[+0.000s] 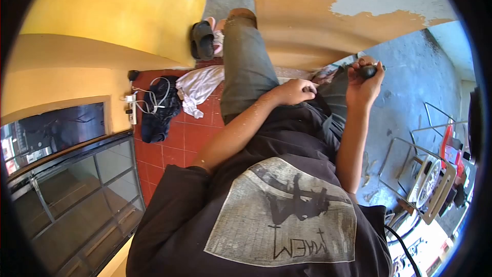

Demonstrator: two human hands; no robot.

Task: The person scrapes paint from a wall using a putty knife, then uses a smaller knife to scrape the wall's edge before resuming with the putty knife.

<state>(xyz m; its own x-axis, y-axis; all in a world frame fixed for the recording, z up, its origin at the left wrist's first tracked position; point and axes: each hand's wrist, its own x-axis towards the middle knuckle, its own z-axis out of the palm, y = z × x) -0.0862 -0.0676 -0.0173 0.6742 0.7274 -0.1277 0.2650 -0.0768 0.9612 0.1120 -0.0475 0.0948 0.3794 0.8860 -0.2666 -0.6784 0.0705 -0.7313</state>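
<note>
Black, rounded object [367, 72] sits in the upturned right hand [363, 91], fingers bent closed around it, in what seems a holding step that asks steady grip, while the left hand [293, 93] lies loosely curled near the trousers [247, 66], and whether it holds something I cannot tell.

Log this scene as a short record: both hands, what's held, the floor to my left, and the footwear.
Left hand: at the lap, fingers curled
Right hand: raised, holding a small dark object
Object identity: cannot tell
Left floor: red tiles; white cloth beside dark cloth, white cable over the dark cloth
Footwear: dark slippers beside a pinkish pair
</note>
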